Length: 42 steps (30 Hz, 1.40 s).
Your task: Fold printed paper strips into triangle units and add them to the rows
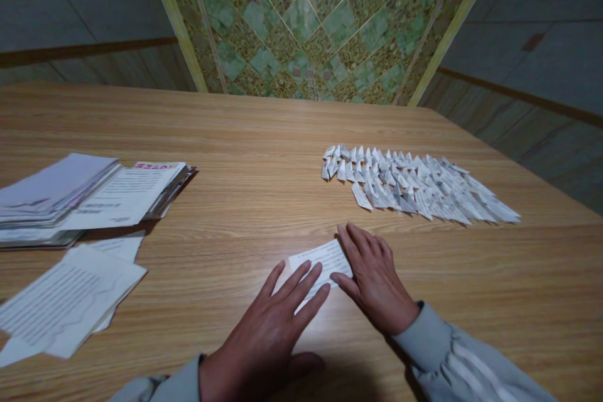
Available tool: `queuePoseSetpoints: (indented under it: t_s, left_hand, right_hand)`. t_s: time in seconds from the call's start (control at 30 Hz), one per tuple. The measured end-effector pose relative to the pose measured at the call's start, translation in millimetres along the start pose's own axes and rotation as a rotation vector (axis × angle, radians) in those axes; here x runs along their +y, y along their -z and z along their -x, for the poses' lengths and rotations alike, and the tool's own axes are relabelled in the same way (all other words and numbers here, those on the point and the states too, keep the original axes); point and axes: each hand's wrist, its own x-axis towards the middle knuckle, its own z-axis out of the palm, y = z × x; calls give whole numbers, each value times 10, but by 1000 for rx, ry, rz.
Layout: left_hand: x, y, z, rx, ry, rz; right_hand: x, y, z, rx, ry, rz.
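Observation:
A small piece of printed white paper (325, 257) lies on the wooden table between my hands. Spread fingers of my left hand (277, 320) rest over its lower left part and hide some of it. At its right edge is my right hand (374, 276), with the thumb on the lower right corner and the fingertips by the upper right corner. Beyond my right hand, several small folded paper pieces (409, 185) stand in rows, pointed tips upward.
On the left of the table (235, 132) lies a thick stack of papers (61, 182), and in front of it some loose printed sheets (70, 301). A tiled wall (306, 25) rises behind the far edge.

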Motion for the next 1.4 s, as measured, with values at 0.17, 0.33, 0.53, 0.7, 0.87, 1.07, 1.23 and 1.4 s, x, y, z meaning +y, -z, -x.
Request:
queuePoseSetpoints:
  t_s: [0.17,0.33,0.53,0.7,0.87,1.07,1.23,1.4]
  left_hand:
    - [-56,23,131,1,26,-34]
    - [-145,55,335,67,-5,-113]
    - [-69,154,129,278,-29,-151]
    - [18,215,-131,310,33,-123]
    - [-25,191,-128,472,2,-77]
    - [-83,231,-108,464,-142,18]
    - [-175,197,-104,451,-124,169]
    - [-205,158,-124,381,-124,283]
  right_hand:
    - [160,-45,44,-14,-5,48]
    - [218,-31,36,-23,25,23]
    - [155,158,-61,0,230,-108]
    - [-6,228,-88,-42,384,-279]
    - [-100,181,-110,67,420,-316]
    - [-89,178,-118,316,314,-320]
    - [-46,182,-107,271,339,-363]
    - [-31,155,-102,109,362,-306]
